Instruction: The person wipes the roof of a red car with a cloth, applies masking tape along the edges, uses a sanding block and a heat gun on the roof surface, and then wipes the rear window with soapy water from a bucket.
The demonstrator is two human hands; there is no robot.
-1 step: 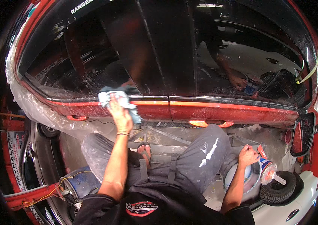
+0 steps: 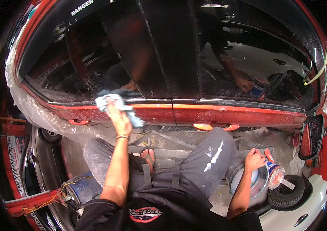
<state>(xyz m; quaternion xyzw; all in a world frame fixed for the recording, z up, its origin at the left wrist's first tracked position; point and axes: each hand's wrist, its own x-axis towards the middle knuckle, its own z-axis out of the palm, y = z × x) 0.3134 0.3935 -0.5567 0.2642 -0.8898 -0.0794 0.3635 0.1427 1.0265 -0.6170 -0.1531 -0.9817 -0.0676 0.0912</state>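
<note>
Cloth (image 2: 129,111) against a red car door (image 2: 225,113)

Cloth: pale blue, bunched, left of centre, below dark window (image 2: 171,57). Left hand (image 2: 119,121): laid over cloth; blurred, cannot tell whether gripping. Right hand (image 2: 254,160): lower right, fingers curled near can (image 2: 276,178); cannot tell what they hold. Hands: well apart.

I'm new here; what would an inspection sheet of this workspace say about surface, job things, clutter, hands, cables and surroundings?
Surface: red car door, pale specks, below a dark window.
Job's things: pale blue cloth at the window's lower edge.
Clutter: tilted can, tyre.
Hands: left hand on the cloth, fingers blurred; right hand beside the can, grip unclear.
Cables: thin yellow cord near a blue drum.
Surroundings: clear plastic sheeting, dark car.
</note>
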